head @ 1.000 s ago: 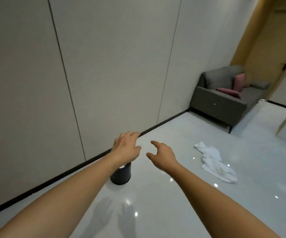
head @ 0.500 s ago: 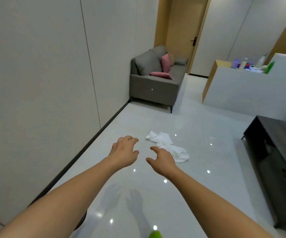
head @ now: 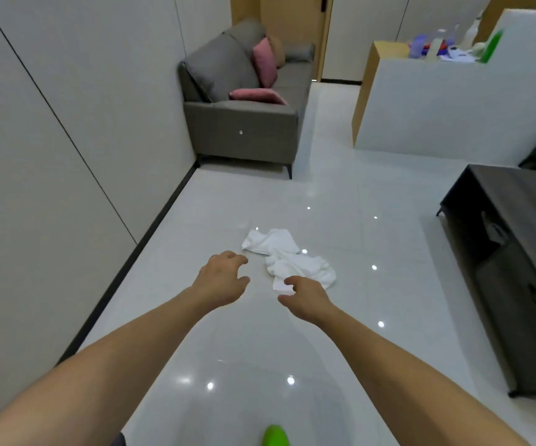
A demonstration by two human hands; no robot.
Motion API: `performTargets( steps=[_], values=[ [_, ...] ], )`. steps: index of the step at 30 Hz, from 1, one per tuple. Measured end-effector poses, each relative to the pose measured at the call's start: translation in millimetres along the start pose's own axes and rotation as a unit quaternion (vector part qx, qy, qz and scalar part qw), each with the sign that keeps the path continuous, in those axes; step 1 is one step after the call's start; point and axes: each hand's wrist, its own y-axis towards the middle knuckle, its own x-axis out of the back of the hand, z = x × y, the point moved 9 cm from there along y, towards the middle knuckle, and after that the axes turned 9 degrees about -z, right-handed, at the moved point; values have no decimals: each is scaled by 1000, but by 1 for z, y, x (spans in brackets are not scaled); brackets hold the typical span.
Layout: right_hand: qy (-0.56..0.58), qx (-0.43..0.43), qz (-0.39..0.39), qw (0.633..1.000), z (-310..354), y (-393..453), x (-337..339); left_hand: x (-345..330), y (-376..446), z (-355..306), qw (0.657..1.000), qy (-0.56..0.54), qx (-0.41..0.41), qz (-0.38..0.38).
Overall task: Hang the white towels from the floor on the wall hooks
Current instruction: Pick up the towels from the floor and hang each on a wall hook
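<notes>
Two crumpled white cloth towels [head: 287, 257] at 12 o'clock, soft, light: pinch bunched folds; left hand [head: 222, 278], right hand [head: 305, 296] grips spread, empty.

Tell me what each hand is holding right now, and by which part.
Nothing is held. The left hand and right hand are both empty, fingers loosely curled, reaching toward the white towels that lie crumpled on the floor.
</notes>
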Motion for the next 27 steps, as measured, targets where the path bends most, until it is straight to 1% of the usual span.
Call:
performTargets(
  steps=[6,10,18,21,27],
  values=[
    [-6,-47,40,998,-31,84,1,-48,89,-3,997,-6,12,70],
    [-4,-87,52,995,-54,144,1,-78,159,-7,995,-15,0,103],
    [13,-191,67,979,-94,283,1,-140,339,-1,986,-46,-14,160],
    [11,-231,85,969,-105,329,2,-161,398,9,980,-64,5,186],
    [10,-280,114,953,-134,410,3,-199,478,35,966,-81,56,239]
  ],
)
